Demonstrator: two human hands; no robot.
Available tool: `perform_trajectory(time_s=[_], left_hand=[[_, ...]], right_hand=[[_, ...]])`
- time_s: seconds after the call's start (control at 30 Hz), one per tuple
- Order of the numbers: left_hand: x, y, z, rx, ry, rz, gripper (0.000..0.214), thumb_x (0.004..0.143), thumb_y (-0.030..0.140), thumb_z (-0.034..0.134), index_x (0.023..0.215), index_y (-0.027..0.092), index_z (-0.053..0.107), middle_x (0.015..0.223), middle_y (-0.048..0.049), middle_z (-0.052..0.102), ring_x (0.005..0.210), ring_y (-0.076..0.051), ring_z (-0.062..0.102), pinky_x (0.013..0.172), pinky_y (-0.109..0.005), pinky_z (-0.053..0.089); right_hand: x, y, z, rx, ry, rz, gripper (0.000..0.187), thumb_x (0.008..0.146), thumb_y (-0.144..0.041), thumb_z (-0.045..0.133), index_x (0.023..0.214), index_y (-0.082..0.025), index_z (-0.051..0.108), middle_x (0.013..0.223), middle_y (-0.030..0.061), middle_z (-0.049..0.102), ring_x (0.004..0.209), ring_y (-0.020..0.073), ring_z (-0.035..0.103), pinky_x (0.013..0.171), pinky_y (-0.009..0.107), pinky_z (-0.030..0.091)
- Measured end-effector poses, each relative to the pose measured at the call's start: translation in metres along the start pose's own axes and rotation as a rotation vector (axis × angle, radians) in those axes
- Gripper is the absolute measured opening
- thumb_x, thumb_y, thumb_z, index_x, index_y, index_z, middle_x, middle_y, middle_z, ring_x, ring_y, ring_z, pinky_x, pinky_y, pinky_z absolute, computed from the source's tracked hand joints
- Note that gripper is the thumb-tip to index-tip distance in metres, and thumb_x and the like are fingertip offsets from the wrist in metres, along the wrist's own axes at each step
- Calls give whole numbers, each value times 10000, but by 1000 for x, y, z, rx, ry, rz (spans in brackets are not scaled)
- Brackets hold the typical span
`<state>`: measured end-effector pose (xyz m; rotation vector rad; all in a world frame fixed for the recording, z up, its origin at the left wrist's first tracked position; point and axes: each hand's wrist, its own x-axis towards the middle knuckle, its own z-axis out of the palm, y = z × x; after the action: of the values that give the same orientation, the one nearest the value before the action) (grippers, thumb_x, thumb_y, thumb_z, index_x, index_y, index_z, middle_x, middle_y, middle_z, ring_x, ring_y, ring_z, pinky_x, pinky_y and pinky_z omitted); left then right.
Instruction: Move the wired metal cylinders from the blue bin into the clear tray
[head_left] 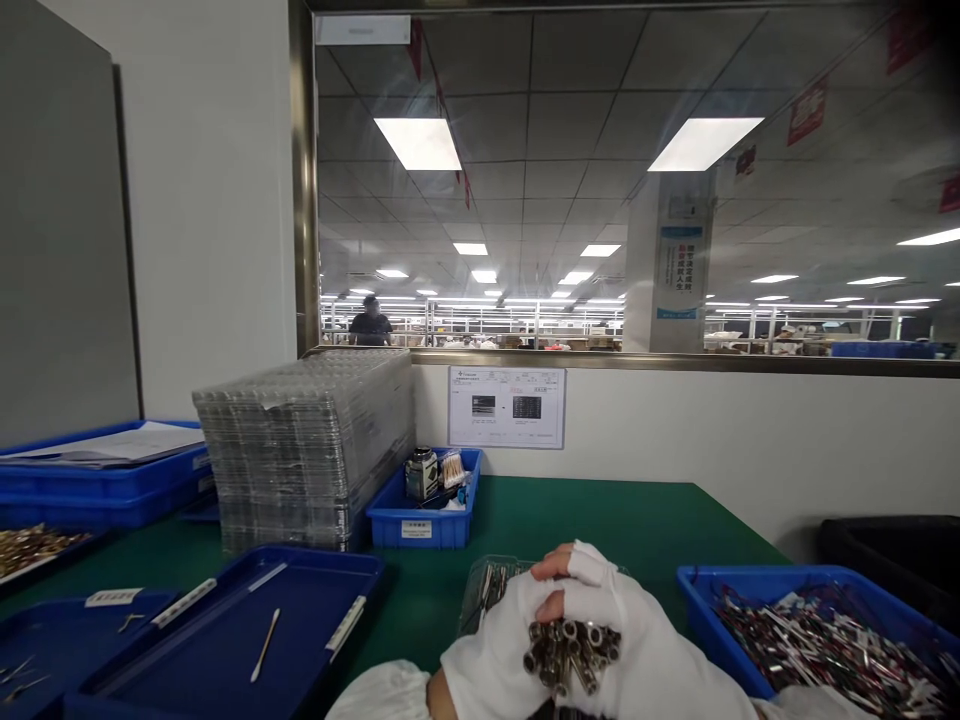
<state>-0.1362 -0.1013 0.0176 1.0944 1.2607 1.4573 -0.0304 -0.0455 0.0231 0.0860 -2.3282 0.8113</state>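
The wall (637,430) behind the stack of clear trays (300,450) is taken up in its upper part by a wide window (540,230). A green counter (592,510) is spread beneath the stack and off to its right. Well to the right of the stack, a blue bin (705,625) is heaped with thin pieces of mixed colours. In front of the stack, a dark blue tray (210,650) is laid, and just to the stack's right a small blue box (454,530) is set, with a bottle (422,473) kept in it. Farther right of the stack, a clear tray (470,600) is partly covered by the hands. There, the right hand (637,630), clad in a white fingerless glove, is curled over a bundle of metal tubes (570,650), which is held nearer than the stack and to its right, open ends shown. The left hand (491,635), likewise gloved, is set against the bundle's left side; its fingers are hidden, so how far it is closed cannot be told. In front of the stack, one swab (265,645) is left lying in the dark blue tray.
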Motion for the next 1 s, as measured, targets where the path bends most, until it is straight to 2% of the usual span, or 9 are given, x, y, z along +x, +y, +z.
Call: perform_trajectory(time_s=[0.2,0.37,0.57,0.73,0.9,1.0], left_hand=[[2,-2,-11,77,-10,191,108,651,286,531,707,194,526,633,-3,496,693,-147,479,634,-249,381],[5,-11,2,32,161,232,147,687,344,472,689,200,496,628,-5,476,681,-141,478,630,-260,381],[3,-15,0,54,168,234,149,666,346,484,652,199,471,600,0,466,667,-145,479,620,-266,380],[2,-12,-11,201,23,200,110,665,303,491,662,193,491,568,11,441,642,-139,462,665,-275,368],[-8,2,-12,279,-117,202,73,611,224,561,664,201,517,563,14,452,673,-154,462,710,-273,357],[-14,10,-11,280,-156,200,99,618,219,556,713,205,531,603,7,478,727,-169,465,743,-281,348]], right_hand=[[-1,13,9,69,62,37,126,706,-252,523,799,-248,609,1011,32,511,944,187,473,843,298,382],[-4,14,7,59,39,63,166,681,-247,547,839,-260,595,1031,28,501,965,195,462,848,300,378],[0,2,7,90,74,94,350,601,-326,624,937,-256,554,1028,45,510,971,213,465,856,314,375],[4,4,11,120,12,136,334,513,-311,671,817,-212,573,964,60,545,909,218,503,825,321,390],[-2,9,13,185,55,196,446,527,-175,591,965,-212,515,952,39,547,904,191,500,828,304,380],[-4,7,14,113,34,213,405,528,-107,537,918,-220,533,999,27,525,928,181,483,828,279,378]])
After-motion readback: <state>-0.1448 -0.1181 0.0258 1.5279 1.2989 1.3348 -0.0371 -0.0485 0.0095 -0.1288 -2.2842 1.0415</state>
